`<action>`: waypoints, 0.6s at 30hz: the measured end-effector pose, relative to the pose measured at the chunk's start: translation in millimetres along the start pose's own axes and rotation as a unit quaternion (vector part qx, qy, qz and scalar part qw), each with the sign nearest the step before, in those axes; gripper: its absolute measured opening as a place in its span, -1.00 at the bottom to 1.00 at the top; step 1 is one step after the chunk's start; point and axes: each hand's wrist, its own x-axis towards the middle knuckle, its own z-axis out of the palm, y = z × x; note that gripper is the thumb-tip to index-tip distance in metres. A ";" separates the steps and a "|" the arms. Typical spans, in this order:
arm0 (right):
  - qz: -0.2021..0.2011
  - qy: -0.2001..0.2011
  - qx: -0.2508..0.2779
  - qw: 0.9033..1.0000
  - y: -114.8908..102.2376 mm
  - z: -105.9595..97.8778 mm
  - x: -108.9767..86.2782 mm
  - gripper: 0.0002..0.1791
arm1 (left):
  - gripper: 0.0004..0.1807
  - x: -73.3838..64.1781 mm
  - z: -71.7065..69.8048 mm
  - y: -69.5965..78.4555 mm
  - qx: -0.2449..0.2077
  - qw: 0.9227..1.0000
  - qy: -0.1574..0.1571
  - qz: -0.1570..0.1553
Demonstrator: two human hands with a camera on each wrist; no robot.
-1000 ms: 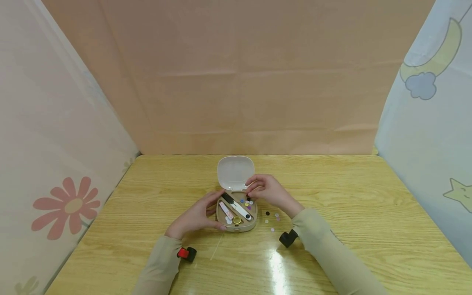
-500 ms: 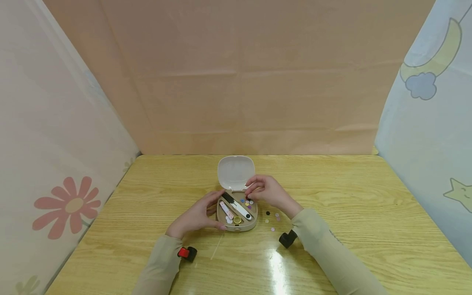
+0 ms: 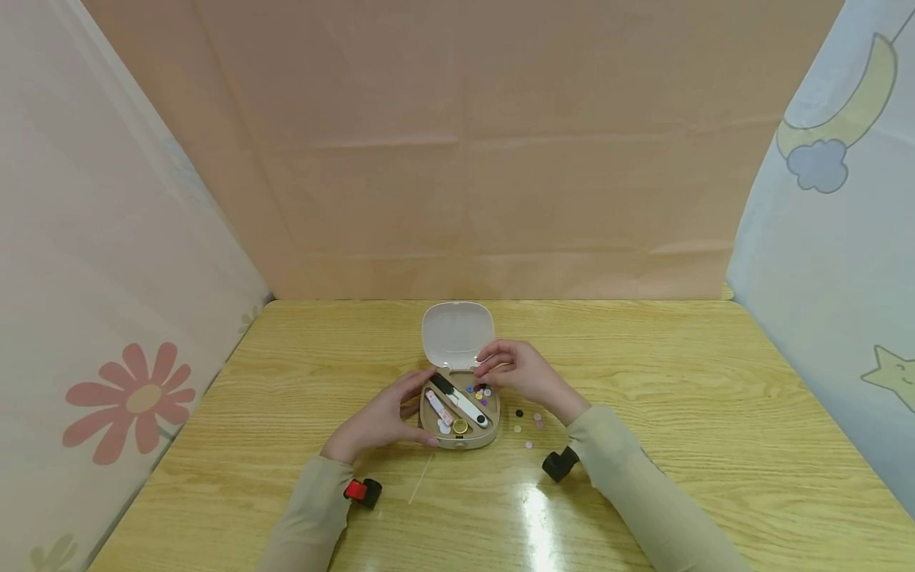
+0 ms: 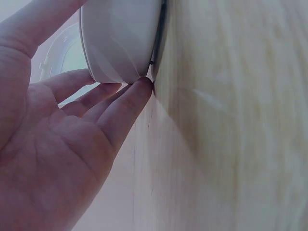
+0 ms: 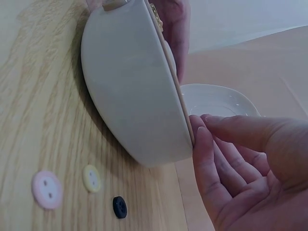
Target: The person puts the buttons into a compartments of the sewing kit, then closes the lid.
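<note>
- Glossy wood-grain table (image 3: 322,334); creased, peach backdrop (image 3: 457,159) behind.
- Smooth beige box (image 5: 130,82) on the table, rounded-walled, its translucent lid (image 3: 457,334) raised at the back.
- Left hand (image 3: 382,413): thumb at the front, bent fingers against the side, gripping the box.
- Right hand (image 3: 525,373): thumb and fingertips together at the rim; cannot tell whether they pinch anything. They partly cover small round buttons (image 3: 484,403) inside.
- Also inside: black-and-white tool (image 3: 465,403) lying diagonally, pink-white strip (image 3: 438,407), gold ring (image 3: 460,427).
- Right of the box, loose two-hole buttons: pink (image 5: 47,190), yellowish (image 5: 91,178), black (image 5: 120,207).
</note>
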 end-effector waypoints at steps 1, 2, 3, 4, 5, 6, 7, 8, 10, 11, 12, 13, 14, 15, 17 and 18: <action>-0.002 -0.001 0.002 1.000 0.6 -0.6 -0.5 -0.73 | 0.17 0.1 0.0 -0.2 0.001 1.000 0.000 -0.001; -0.002 -0.001 0.004 1.000 1.1 -1.1 -0.9 -0.73 | 0.17 0.2 0.0 -0.2 0.002 1.000 0.000 -0.002; -0.002 -0.001 0.007 1.000 1.6 -1.8 -1.5 -0.74 | 0.17 0.3 -0.1 -0.3 0.003 1.000 0.000 -0.003; -0.001 -0.001 0.010 1.000 2.2 -2.5 -2.2 -0.74 | 0.17 0.3 -0.1 -0.3 0.004 1.000 0.000 -0.003; 0.000 -0.001 0.012 1.000 2.7 -3.2 -2.9 -0.74 | 0.17 0.4 0.0 -0.4 0.005 1.000 0.000 -0.003; 0.002 0.000 0.012 1.000 3.0 -3.8 -3.7 -0.74 | 0.18 0.4 0.0 -0.4 0.005 1.000 0.001 -0.003; 0.003 0.000 0.015 1.000 3.0 -4.5 -4.9 -0.75 | 0.18 0.4 0.0 -0.5 0.005 1.000 0.001 -0.003; 0.004 0.001 0.016 1.000 2.9 -5.2 -5.8 -0.75 | 0.18 0.3 0.0 -0.5 0.005 1.000 0.001 -0.003; 0.005 -0.001 0.016 1.000 2.3 -6.8 -8.1 -0.75 | 0.18 0.1 0.0 -0.6 0.003 1.000 0.001 -0.003; 0.006 -0.002 0.017 1.000 1.8 -7.5 -9.2 -0.75 | 0.18 0.0 -0.1 -0.7 0.002 1.000 0.001 -0.003; 0.008 -0.003 0.018 1.000 1.2 -8.1 -10.4 -0.75 | 0.18 -0.1 -0.1 -0.8 0.001 1.000 0.001 -0.003; 0.009 -0.004 0.021 1.000 0.6 -8.7 -11.6 -0.75 | 0.18 -0.2 -0.2 -0.8 0.000 1.000 0.000 -0.003; 0.008 -0.007 0.020 1.000 0.2 -9.4 -12.7 -0.74 | 0.18 -0.3 -0.3 -0.9 -0.001 1.000 0.000 -0.003; 0.008 -0.009 0.020 1.000 -0.1 -10.0 -13.7 -0.74 | 0.18 -0.5 -0.4 -0.9 -0.001 1.000 0.000 -0.002; 0.008 -0.011 0.014 1.000 -0.9 -11.0 -16.0 -0.74 | 0.18 -0.8 -0.6 -1.0 -0.001 1.000 -0.001 -0.002; 0.005 -0.013 0.010 1.000 -1.2 -11.5 -17.1 -0.73 | 0.18 -0.9 -0.7 -1.0 0.000 1.000 -0.002 -0.001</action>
